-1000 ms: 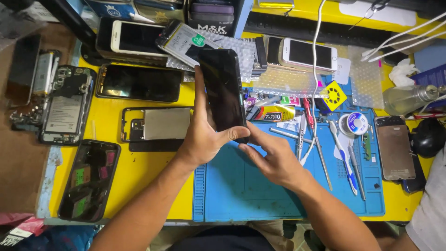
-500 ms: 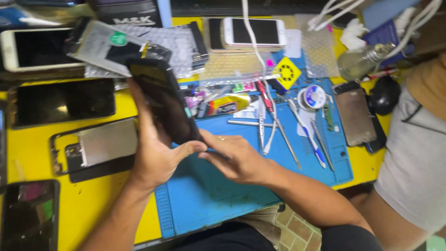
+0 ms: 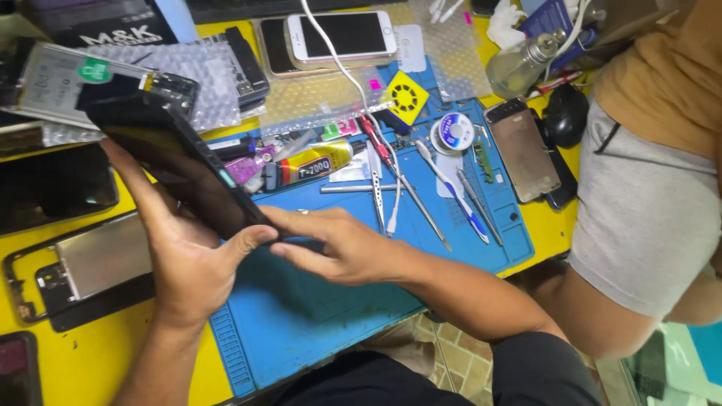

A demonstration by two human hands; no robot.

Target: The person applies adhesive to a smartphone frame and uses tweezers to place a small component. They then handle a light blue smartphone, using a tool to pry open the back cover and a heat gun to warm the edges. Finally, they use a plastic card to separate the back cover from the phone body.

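Hidden or cut off: the yellow table (image 3: 98, 361) runs out of frame on the left and bottom; a second person's leg in grey shorts (image 3: 647, 218) covers its right edge; a dark phone screen (image 3: 53, 184) at far left is cropped, and another (image 3: 19, 372) shows only a corner at bottom left; the lower end of the black phone (image 3: 177, 162) is buried between the two hands, so the contact there is hard to read.

Surface: yellow table, with a blue work mat (image 3: 323, 301) laid on it; tiled floor (image 3: 444, 361) shows below the edge.

Counts: one white phone (image 3: 342, 34) face up at top; one bare phone frame (image 3: 90, 267) at left; one gold back cover (image 3: 523, 146) at right on the mat's edge; one glue tube (image 3: 304, 164); one spool (image 3: 453, 131); several thin metal tools (image 3: 406, 192), too overlapped to count; one glass bottle (image 3: 519, 64).

Hands: left hand (image 3: 184, 263) wraps the black phone, held tilted above the mat's left edge, thumb pressed on its lower side; right hand (image 3: 338, 244) lies flat, fingers together, tips touching the phone's lower end; whether it pinches anything, cannot tell.
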